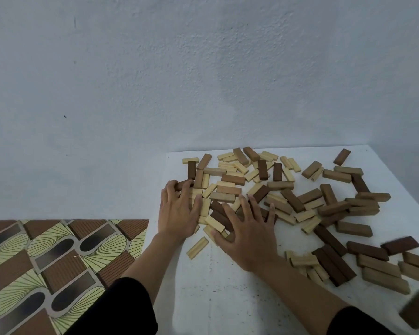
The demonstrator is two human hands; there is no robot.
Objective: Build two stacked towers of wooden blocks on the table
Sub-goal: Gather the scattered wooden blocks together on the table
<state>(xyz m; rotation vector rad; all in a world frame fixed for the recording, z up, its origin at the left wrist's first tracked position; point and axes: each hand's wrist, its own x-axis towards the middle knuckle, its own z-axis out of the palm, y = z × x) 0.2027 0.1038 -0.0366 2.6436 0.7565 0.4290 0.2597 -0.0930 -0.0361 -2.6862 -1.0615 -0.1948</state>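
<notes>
Left hand (pixel 178 210): fingers bent over dark block (pixel 186 184); grip unclear.
Right hand (pixel 246 234): splayed flat on block pile (pixel 225 189).
Risk: a sweep could shove near-right blocks (pixel 379 262) off table (pixel 215 298).

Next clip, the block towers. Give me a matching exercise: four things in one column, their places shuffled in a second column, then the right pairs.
Things
1. left hand
2. right hand
3. lone pale block
4. reddish-brown block

Places
A. alone near the far right corner of the table
B. fingers spread, on the near middle of the pile
C. on bare table between the two hands
D. at the pile's left edge

Pairs: 1-D, 2-B, 3-C, 4-A
</notes>
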